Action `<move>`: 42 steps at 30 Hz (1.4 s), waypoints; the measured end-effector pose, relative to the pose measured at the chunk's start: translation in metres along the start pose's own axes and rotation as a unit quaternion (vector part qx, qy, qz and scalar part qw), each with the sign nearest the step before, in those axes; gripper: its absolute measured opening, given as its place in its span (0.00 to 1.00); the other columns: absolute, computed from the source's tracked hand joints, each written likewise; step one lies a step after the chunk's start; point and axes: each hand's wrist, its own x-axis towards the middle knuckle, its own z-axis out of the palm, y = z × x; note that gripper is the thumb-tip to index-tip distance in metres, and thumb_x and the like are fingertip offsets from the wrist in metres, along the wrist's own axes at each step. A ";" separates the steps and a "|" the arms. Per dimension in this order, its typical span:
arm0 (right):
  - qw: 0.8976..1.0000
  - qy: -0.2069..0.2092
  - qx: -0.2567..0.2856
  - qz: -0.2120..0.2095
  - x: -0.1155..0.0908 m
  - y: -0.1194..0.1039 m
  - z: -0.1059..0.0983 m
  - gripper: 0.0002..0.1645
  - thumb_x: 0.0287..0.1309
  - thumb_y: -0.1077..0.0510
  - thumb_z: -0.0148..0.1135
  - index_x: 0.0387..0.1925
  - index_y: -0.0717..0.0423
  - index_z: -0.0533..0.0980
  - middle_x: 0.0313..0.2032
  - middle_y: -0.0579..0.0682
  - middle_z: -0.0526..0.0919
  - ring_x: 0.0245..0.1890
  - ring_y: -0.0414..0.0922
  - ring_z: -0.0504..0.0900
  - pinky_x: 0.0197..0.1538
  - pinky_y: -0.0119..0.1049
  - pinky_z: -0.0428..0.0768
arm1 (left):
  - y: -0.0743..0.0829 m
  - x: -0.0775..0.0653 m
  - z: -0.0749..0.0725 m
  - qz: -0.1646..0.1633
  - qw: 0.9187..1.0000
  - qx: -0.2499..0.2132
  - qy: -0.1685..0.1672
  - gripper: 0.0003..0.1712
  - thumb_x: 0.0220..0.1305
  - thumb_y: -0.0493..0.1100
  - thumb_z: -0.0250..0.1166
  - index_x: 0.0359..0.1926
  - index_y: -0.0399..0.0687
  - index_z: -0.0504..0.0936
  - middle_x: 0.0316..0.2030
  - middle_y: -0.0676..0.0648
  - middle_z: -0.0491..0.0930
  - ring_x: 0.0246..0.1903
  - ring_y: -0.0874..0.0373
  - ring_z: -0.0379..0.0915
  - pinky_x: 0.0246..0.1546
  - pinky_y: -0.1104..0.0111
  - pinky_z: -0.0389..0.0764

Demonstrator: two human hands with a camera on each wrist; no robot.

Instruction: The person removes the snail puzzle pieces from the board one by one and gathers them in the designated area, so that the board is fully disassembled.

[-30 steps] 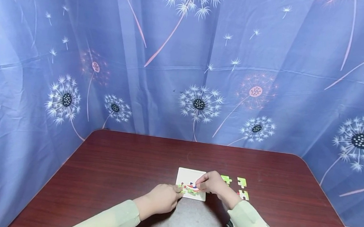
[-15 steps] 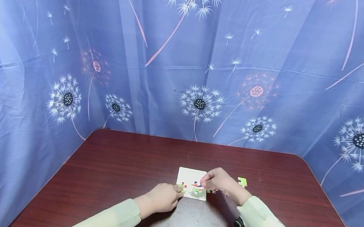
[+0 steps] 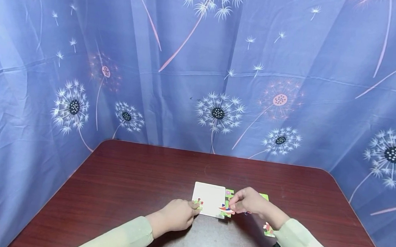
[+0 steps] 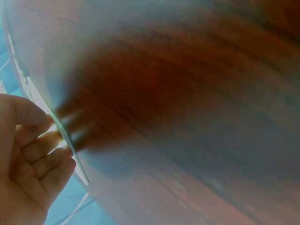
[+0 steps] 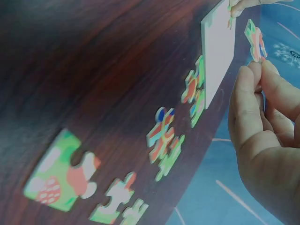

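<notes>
My right hand [image 3: 252,202] pinches a jigsaw puzzle piece [image 5: 255,41], red, white and green, between thumb and fingertips. The piece is raised off the table, by the right edge of a white puzzle board [image 3: 212,198]. At the board's left edge, my left hand [image 3: 177,215] grips the rim, a fingertip over a small green-and-red puzzle piece [image 3: 197,202] in the lower left corner. The left wrist view has the left fingers [image 4: 58,164] curled against the board's thin edge. The rest of the board's face is plain white.
Several loose puzzle pieces lie right of the board, some partly hidden by the right hand in the head view. A strawberry corner piece [image 5: 58,178] is closest in the right wrist view. The dark wood table [image 3: 140,173] meets a blue dandelion curtain [image 3: 172,99] behind.
My right hand has lifted the boat-patterned piece off the board and carried it right, past the board's right edge. The left hand stays on the board's left edge.
</notes>
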 end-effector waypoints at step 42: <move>0.998 -0.007 -0.059 0.006 -0.030 0.045 -0.024 0.05 0.58 0.71 0.65 0.33 0.75 0.82 0.29 0.58 0.89 0.28 0.37 0.85 0.33 0.35 0.87 | 0.000 -0.001 0.001 -0.005 1.000 -0.007 0.007 0.19 0.63 0.44 0.64 0.54 0.60 0.89 0.57 0.56 0.86 0.55 0.64 0.85 0.47 0.68 0.87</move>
